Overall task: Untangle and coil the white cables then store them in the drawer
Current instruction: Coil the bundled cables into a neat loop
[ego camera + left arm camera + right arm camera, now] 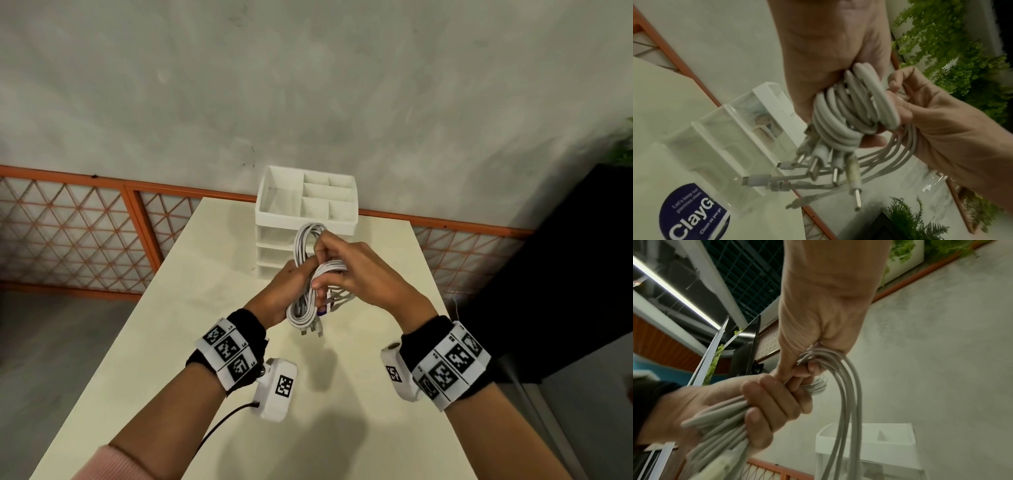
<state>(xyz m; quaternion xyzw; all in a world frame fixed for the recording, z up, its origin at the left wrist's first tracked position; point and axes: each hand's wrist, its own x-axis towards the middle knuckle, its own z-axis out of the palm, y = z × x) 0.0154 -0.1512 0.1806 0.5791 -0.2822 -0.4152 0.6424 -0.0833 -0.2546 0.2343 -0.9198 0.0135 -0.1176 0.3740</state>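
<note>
Cables: I see the white cables (310, 274) gathered into one thick bundle, held up in the air above the counter (212, 308), in front of the drawer box (306, 219). The bundle does not touch the counter.
Left hand: my left hand (274, 294) is closed around the lower and middle part of the bundle; in the right wrist view its fingers (764, 402) are curled tightly over the strands.
Right hand: my right hand (352, 274) grips the bundle from the right side, with the fingers wrapped around several loops near the middle. In the left wrist view the thumb and fingers (906, 100) are pressed on the wound part.
Loops: one set of loops (305, 240) rises above both hands, another set hangs under them.
Plugs: several plug ends (818, 170) stick out below the left hand, and they hang free.
Drawer box: a white box with clear drawers stands at the far edge of the counter, close to the wall. Its top tray (274, 192) is divided into compartments. I cannot tell from these views if any drawer is pulled out.
Sticker: a dark round sticker (692, 212) lies on the counter near the box, in the left wrist view.
Plants: green plants (962, 48) are at the right side of the room.
</note>
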